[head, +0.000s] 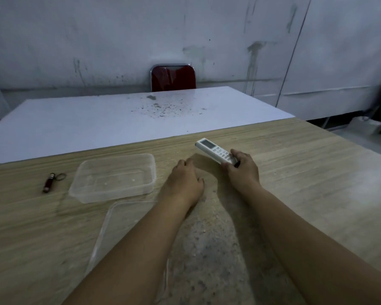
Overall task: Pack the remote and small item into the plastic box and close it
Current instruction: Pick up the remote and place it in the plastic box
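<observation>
The white remote (pixel 215 151) lies angled near the wooden table's (pixel 317 183) far edge, its near end grasped by the right hand (pixel 242 170). The left hand (pixel 185 179) rests loosely curled, holding nothing, beside the open plastic box (pixel 84 190). The lid (pixel 101 236) lies toward the near edge, and a small dark red keychain item (pixel 47 182) lies left of the box.

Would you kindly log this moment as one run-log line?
right hand: grips remote | left hand: on table, empty | plastic box: open, empty | lid: off | small item: unpacked

I see both forearms reaching up-frame: left hand (pixel 185 179) palm-down, fingers loosely curled, mid-frame; right hand (pixel 242 170) just right, fingers clenched.
</observation>
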